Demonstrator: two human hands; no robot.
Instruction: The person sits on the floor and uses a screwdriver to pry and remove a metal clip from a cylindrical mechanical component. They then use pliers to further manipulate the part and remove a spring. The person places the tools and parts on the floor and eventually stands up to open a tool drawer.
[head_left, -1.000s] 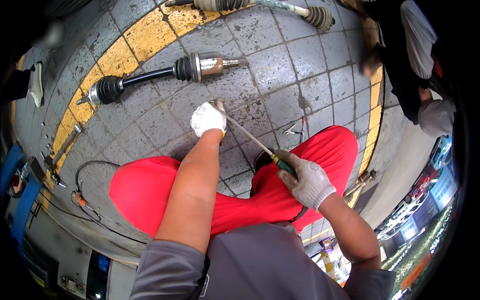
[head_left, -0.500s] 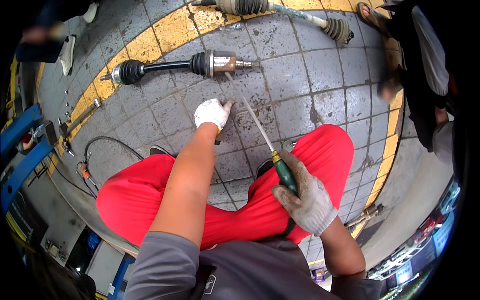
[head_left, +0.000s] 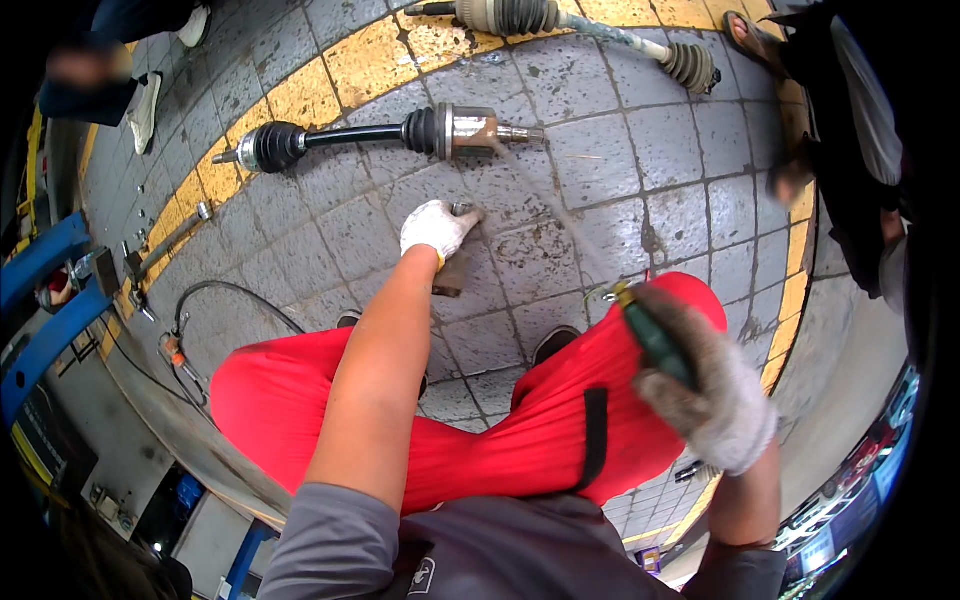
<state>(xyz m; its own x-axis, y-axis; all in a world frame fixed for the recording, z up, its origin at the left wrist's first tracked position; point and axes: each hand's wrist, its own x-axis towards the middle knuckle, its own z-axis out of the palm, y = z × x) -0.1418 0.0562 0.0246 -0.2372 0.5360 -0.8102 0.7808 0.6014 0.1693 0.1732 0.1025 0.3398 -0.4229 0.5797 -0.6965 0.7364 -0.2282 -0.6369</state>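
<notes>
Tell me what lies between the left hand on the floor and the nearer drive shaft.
Head view: only bare, stained grey paving lies between the left hand and the drive shaft; nothing else sits there.

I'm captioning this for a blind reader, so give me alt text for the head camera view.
A person in red trousers squats on grey paving; the gloved right hand holds a green-handled long screwdriver, its motion-blurred shaft aimed at a black-booted metal axle shaft. The gloved left hand presses on the pavers. A second similar shaft lies beyond.

Hands in white knit cloth gloves, right hand (head_left: 715, 405) grimy. Screwdriver (head_left: 650, 338) handle green plastic, shaft metal. Axle shaft (head_left: 380, 135): bare rusty metal, black ribbed rubber boots. Floor (head_left: 600, 150) rough stained tiles.
</notes>
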